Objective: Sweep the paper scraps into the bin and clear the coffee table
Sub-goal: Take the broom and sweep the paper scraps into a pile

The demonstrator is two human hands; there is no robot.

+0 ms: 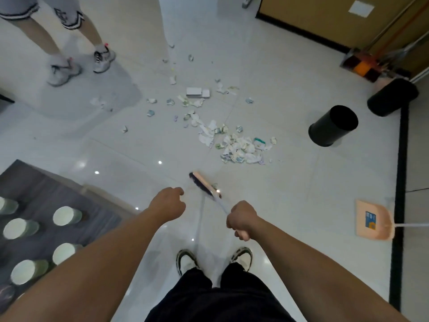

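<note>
A pile of crumpled paper scraps lies on the pale tiled floor ahead of me, with looser scraps strewn farther out. A black bin stands upright to the right of the pile. The broom head, peach with dark bristles, rests on the floor just short of the pile. My right hand is closed around its white handle. My left hand is a closed fist beside the broom, apparently off the handle. The dark coffee table at the lower left carries several paper cups.
A peach dustpan lies on the floor at the right by a black floor strip. A second black bin stands farther back right, near brooms leaning in the corner. Another person's legs stand at the far left. Two small white boxes lie among the scraps.
</note>
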